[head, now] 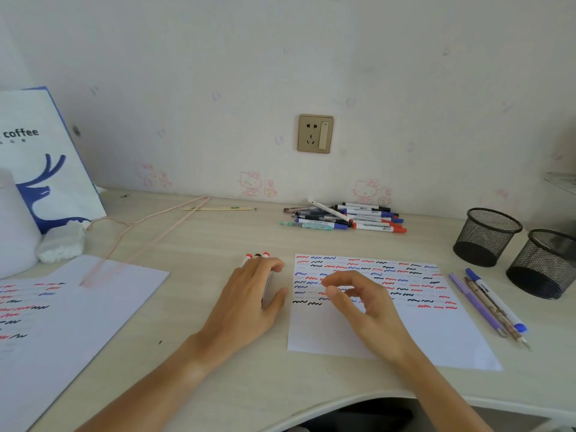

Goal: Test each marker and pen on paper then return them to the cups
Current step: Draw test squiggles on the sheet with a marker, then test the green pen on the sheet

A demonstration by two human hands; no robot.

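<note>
A white paper sheet (442,332) covered with red, blue and black squiggles lies in front of me. My left hand (249,297) rests on the desk left of it, curled over three markers (257,256) whose red and black caps stick out past my fingers. My right hand (361,300) hovers over the sheet with its fingers apart, holding nothing. A pile of markers and pens (343,218) lies by the wall. Three pens (489,304) lie right of the sheet. Two black mesh cups (486,236) (544,263) stand at the far right.
Another scribbled sheet (62,310) lies at the left under a pink wire hanger (146,232). A coffee paper bag (46,157) and a white fluffy item (62,241) stand at the back left. The desk's curved front edge (343,397) is close to me.
</note>
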